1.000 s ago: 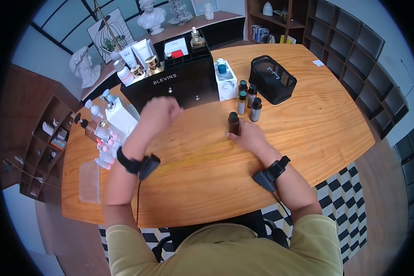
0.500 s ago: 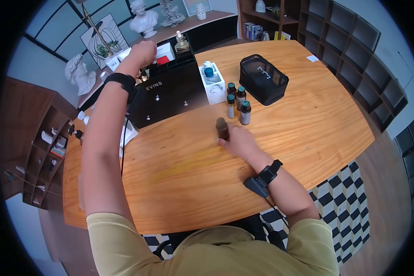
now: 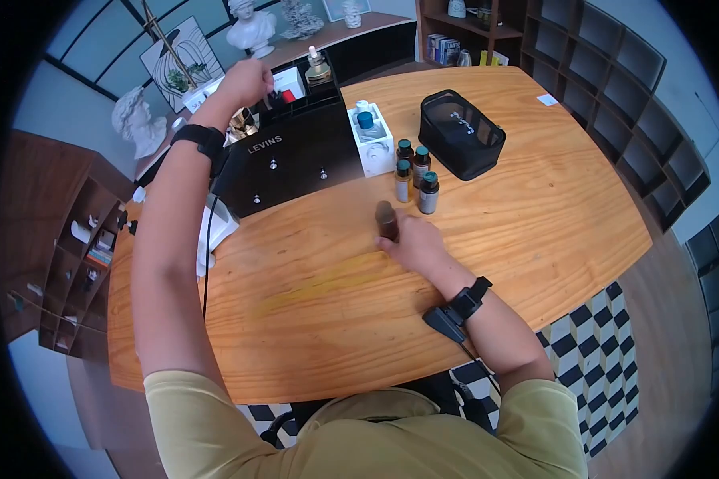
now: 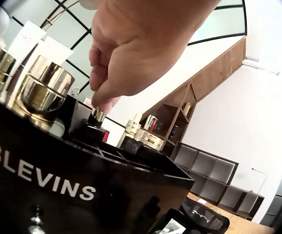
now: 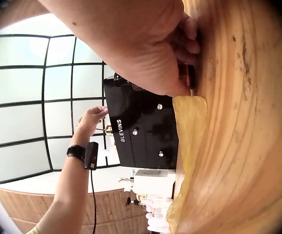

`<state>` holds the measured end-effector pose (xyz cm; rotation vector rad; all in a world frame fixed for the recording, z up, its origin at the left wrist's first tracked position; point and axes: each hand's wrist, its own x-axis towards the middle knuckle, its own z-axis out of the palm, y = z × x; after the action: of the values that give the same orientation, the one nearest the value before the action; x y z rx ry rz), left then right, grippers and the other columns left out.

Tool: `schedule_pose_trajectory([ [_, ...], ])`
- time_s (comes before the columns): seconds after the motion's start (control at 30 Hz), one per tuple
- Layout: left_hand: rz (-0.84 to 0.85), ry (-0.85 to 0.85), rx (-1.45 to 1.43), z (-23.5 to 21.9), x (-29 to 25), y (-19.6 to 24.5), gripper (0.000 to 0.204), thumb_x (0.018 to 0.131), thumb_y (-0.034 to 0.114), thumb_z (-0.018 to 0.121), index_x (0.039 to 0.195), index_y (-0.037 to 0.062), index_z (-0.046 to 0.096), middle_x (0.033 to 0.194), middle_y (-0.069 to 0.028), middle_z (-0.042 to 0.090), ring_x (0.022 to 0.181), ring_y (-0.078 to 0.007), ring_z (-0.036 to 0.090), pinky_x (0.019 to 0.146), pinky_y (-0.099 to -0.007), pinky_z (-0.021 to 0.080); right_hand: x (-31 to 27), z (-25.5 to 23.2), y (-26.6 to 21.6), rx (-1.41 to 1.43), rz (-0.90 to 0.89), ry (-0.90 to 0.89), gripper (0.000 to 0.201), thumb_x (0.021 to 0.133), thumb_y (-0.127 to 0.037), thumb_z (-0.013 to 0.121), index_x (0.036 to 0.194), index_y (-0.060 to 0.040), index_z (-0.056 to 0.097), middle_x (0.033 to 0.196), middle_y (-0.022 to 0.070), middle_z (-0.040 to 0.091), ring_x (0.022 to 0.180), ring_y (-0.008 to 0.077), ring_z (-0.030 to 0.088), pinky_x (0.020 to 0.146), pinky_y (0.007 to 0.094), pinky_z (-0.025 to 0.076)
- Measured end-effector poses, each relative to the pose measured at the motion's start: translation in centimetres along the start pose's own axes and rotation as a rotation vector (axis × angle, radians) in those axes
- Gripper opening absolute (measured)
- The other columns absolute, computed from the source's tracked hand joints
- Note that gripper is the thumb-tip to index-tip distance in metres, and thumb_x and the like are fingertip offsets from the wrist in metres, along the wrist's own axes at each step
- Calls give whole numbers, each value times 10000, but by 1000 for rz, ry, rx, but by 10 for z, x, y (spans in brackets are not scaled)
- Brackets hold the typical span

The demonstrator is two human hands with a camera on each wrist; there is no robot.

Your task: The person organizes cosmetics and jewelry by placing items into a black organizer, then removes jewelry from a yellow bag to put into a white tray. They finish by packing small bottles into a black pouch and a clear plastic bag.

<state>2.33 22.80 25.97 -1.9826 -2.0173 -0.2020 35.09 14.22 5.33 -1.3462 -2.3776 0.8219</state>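
Above the black BLEVINS box (image 3: pixel 273 160), my left hand (image 3: pixel 246 82) is over its top compartments. In the left wrist view, the left hand (image 4: pixel 133 51) pinches the gold collar (image 4: pixel 98 115) of a small dark bottle (image 4: pixel 88 130) among the box's contents. My right hand (image 3: pixel 418 243) has its fingers around a dark brown bottle (image 3: pixel 387 219) on the table, its far side hidden. Beyond it, several dark-capped small bottles (image 3: pixel 428 194) stand upright. The right wrist view shows the right hand (image 5: pixel 141 44) around the brown bottle (image 5: pixel 186 75), mostly covered.
A white holder (image 3: pixel 375 148) with a blue-capped bottle is right of the box, and a black mesh pouch (image 3: pixel 462 136) farther right. Gold-capped jars (image 4: pixel 46 87) and tubes crowd the box's left end. A yellow translucent sheet (image 5: pixel 192 117) lies flat on the table.
My left hand has moved from in front of the box up over its top and now pinches a small dark bottle. The right hand keeps hold of the brown bottle.
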Motion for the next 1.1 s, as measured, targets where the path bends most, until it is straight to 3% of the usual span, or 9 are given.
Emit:
schedule_pose_trajectory([
  [0.2, -14, 318, -164, -41, -36, 44, 82, 826, 103, 648, 841, 22, 656, 776, -133, 665, 705, -309, 626, 681, -382, 487, -1, -2, -3, -6, 8, -2, 360, 795, -310, 702, 1027, -72, 562, 912, 165, 671, 887, 345, 648, 767, 417, 513],
  [0.3, 280, 245, -241, -30, -74, 70, 87, 838, 117, 640, 854, 33, 657, 771, -132, 652, 719, -306, 627, 665, -377, 483, -2, -4, -5, -1, 12, -5, 357, 795, -309, 702, 1023, -73, 563, 909, 160, 672, 885, 342, 649, 764, 418, 513],
  [0.37, 258, -28, -307, -8, -103, 93, 62, 776, 76, 681, 823, 43, 657, 786, -128, 648, 742, -310, 631, 662, -370, 491, -2, -4, -4, 3, 6, -2, 353, 796, -310, 701, 1018, -73, 563, 908, 157, 672, 884, 340, 649, 762, 418, 513],
  [0.5, 355, -268, -166, 55, -140, 111, 93, 737, 103, 718, 809, 58, 680, 786, -112, 664, 778, -293, 644, 682, -382, 505, -3, -2, -2, -7, -16, 22, 377, 798, -320, 702, 1019, -46, 567, 885, 146, 678, 862, 331, 652, 750, 408, 512],
  [0.6, 154, -430, -197, 78, -153, 116, 124, 757, 147, 730, 818, 52, 680, 799, -104, 678, 785, -282, 654, 700, -371, 516, -1, -1, -1, -14, -16, 23, 393, 797, -325, 703, 1023, -33, 571, 874, 139, 682, 855, 325, 654, 746, 402, 512],
  [0.7, 293, -456, -250, 31, -138, 118, 158, 777, 184, 735, 823, 43, 681, 777, -91, 676, 730, -239, 654, 675, -342, 519, -2, -1, -1, -14, -14, 28, 389, 795, -323, 702, 1021, -33, 573, 872, 136, 683, 858, 322, 655, 750, 399, 513],
  [0.83, 165, -3, -502, 17, -69, 69, 184, 849, 199, 680, 871, 16, 686, 736, -50, 672, 691, -116, 618, 634, -285, 495, -1, 0, 1, 12, -28, 25, 348, 800, -308, 697, 999, -58, 561, 896, 163, 675, 875, 337, 652, 762, 418, 514],
  [0.97, -105, 180, -173, 14, -1, 25, 274, 883, 317, 578, 972, 87, 698, 907, -173, 687, 878, -348, 654, 794, -423, 511, 1, 0, 3, 27, -27, 4, 351, 800, -306, 696, 1003, -54, 558, 893, 168, 675, 874, 336, 653, 765, 416, 516],
  [1.1, -120, -8, 47, 32, 38, 2, 538, 910, 522, 487, 968, 26, 688, 940, -211, 675, 935, -385, 631, 838, -434, 485, 1, -1, 1, 10, -14, -7, 358, 800, -310, 694, 1009, -56, 554, 896, 168, 676, 875, 336, 654, 767, 414, 517],
])
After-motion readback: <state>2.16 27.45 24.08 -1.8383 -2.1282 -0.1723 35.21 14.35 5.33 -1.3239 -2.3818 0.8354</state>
